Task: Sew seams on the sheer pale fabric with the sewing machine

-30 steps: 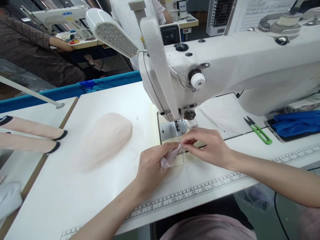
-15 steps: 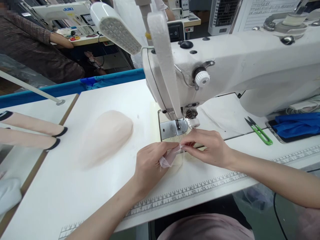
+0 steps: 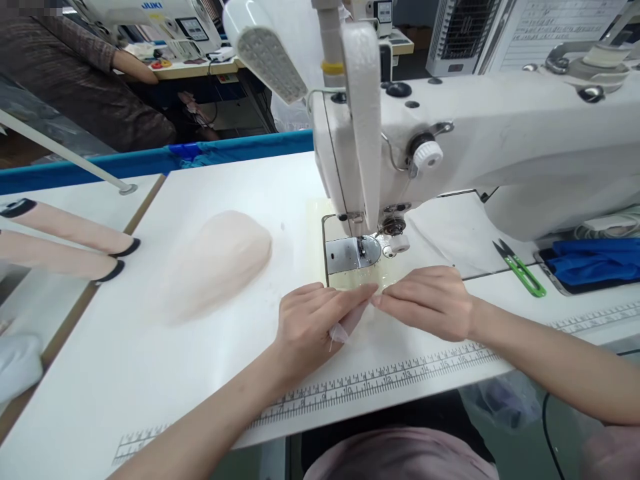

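My left hand (image 3: 313, 323) and my right hand (image 3: 430, 301) meet fingertip to fingertip just in front of the white sewing machine (image 3: 475, 140). Between them they pinch a small sheer pinkish piece of fabric (image 3: 346, 325), which bunches under my left fingers. Both hands are closed on it. The needle and presser foot (image 3: 361, 245) stand over the metal needle plate (image 3: 345, 255), a short way beyond my fingertips.
A pale pink fabric pile (image 3: 220, 260) lies left of the machine. Green thread snips (image 3: 520, 268) and a blue cloth (image 3: 595, 259) sit at the right. Two beige rolls with black tips (image 3: 70, 243) rest far left. A printed ruler (image 3: 390, 380) runs along the table edge. Another person sits beyond.
My hands have lowered the fabric closer to the table and my fingers have flattened over it; the view has shifted a little to the left.
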### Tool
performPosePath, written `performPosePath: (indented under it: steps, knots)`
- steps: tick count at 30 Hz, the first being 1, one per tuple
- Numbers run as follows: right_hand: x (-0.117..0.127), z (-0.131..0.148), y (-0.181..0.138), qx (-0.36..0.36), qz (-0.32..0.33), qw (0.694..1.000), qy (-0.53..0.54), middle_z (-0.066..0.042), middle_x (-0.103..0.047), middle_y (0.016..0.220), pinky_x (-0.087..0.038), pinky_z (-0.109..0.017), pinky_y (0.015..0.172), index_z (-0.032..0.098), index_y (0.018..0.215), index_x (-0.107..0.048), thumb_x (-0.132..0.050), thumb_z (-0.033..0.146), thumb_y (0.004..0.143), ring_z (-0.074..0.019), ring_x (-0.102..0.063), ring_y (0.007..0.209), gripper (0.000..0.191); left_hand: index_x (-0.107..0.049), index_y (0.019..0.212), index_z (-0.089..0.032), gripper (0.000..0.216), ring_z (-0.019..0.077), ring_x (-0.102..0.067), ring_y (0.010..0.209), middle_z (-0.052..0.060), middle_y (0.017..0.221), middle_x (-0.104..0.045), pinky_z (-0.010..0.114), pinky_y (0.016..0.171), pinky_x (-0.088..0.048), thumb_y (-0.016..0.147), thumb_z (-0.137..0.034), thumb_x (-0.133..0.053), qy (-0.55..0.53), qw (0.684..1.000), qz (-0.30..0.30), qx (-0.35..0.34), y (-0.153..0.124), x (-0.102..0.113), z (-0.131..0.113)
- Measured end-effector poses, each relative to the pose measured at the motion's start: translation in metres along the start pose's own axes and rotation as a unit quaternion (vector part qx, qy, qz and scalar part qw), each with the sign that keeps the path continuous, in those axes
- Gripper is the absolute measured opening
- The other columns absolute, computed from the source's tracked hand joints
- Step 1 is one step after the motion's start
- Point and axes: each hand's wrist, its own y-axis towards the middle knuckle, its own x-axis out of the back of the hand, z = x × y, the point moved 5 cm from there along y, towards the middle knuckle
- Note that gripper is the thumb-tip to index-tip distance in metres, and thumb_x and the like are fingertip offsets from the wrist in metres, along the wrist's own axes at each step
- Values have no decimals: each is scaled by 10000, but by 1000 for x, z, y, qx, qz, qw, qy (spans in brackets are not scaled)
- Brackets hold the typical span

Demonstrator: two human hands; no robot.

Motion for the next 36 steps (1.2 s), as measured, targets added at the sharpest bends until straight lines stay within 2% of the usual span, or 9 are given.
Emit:
performPosePath:
  steps: [7,13,15,17,21,24,27,32,36]
  knots:
    - [-1,6,-3,43,1,999,-15,21,-704,679,-460,-234,465,227,808,-677,-519,108,896,-102,-627,579,216,-660,906,-196,90,70,-536,461,-60,587,-672,235,476,-343,842,-149,-616,-11,997,50,54,0,3,0]
    - [-32,-15,-13,-222,119,964,81,28,-702,716,-399,-222,489,190,819,-660,-539,210,921,-79,-590,557,160,-688,713,-239,174,130,-519,569,-13,696,-618,310,601,-359,854,-299,-604,43,958,209,189,-7,-20,22]
    - [-39,-22,-15,-288,150,941,94,39,-699,734,-389,-210,515,189,804,-662,-539,180,899,-72,-587,583,155,-682,822,-224,103,173,-584,712,28,891,-636,361,700,-387,827,-320,-646,78,954,204,207,-9,-24,28]
    - [-43,-30,-15,-342,174,920,85,47,-677,702,-370,-211,527,189,776,-661,-558,148,854,-73,-560,577,136,-609,1118,-199,372,241,-613,907,102,1142,-600,405,779,-409,780,-326,-701,108,952,183,221,-9,-25,31]
    - [-46,-40,-15,-383,199,900,60,51,-598,606,-342,-231,561,182,726,-659,-576,144,823,-74,-490,541,134,-368,1379,-117,786,367,-503,1182,235,1415,-414,473,858,-423,741,-389,-736,185,964,99,165,-7,-19,24]
    - [-47,-44,-15,-390,193,898,64,59,-558,571,-337,-245,604,175,733,-663,-590,160,832,-67,-470,525,124,-540,1202,-149,437,327,-505,1189,152,1271,-583,461,951,-395,815,-298,-679,219,973,68,38,-7,-18,8]
    - [-48,-46,-15,-397,184,896,74,76,-520,541,-335,-252,646,173,741,-661,-605,167,838,-58,-452,511,113,-607,1109,-162,242,221,-600,1058,53,1103,-697,395,965,-401,870,-133,-589,206,970,119,-51,-11,-25,-4]
    - [-48,-51,-18,-399,178,898,55,86,-522,534,-338,-268,703,177,778,-670,-590,163,850,-55,-432,485,108,-587,1212,-122,310,207,-621,1108,67,1235,-665,396,951,-426,910,-186,-563,179,968,173,-43,-14,-31,-3]
    - [-42,-47,-19,-304,162,939,-12,51,-615,645,-328,-285,726,195,914,-700,-512,143,881,-78,-474,533,197,-597,1195,-140,280,205,-632,1111,49,1232,-667,428,944,-421,926,-200,-547,167,970,175,-36,-12,-31,3]
